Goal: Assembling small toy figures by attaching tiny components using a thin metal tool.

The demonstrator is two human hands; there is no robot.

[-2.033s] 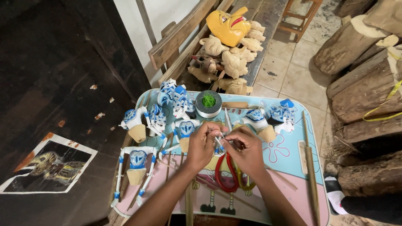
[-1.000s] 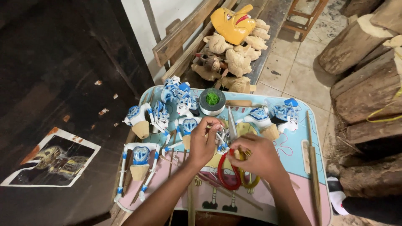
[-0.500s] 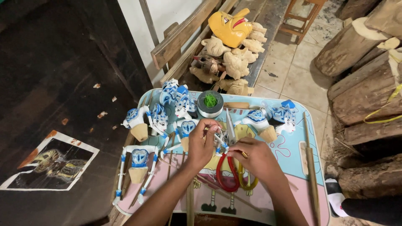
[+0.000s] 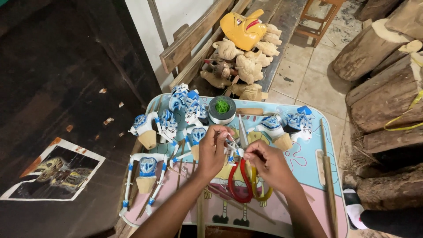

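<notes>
Over the surface (image 4: pixel 308 158), my left hand (image 4: pixel 213 150) and right hand (image 4: pixel 266 163) pinch a small white-and-blue puppet piece (image 4: pixel 235 151) between closed fingers. Red-handled pliers (image 4: pixel 240 180) lie just below; blue-and-white puppets (image 4: pixel 185 114) crowd the left.

Single head-worn view, steeply down and close over the small table (image 4: pixel 328 128) and floor.

The small white piece (image 4: pixel 233 147) pinched between the left hand (image 4: pixel 213 152) and right hand (image 4: pixel 266 165) is too small to identify.
</notes>
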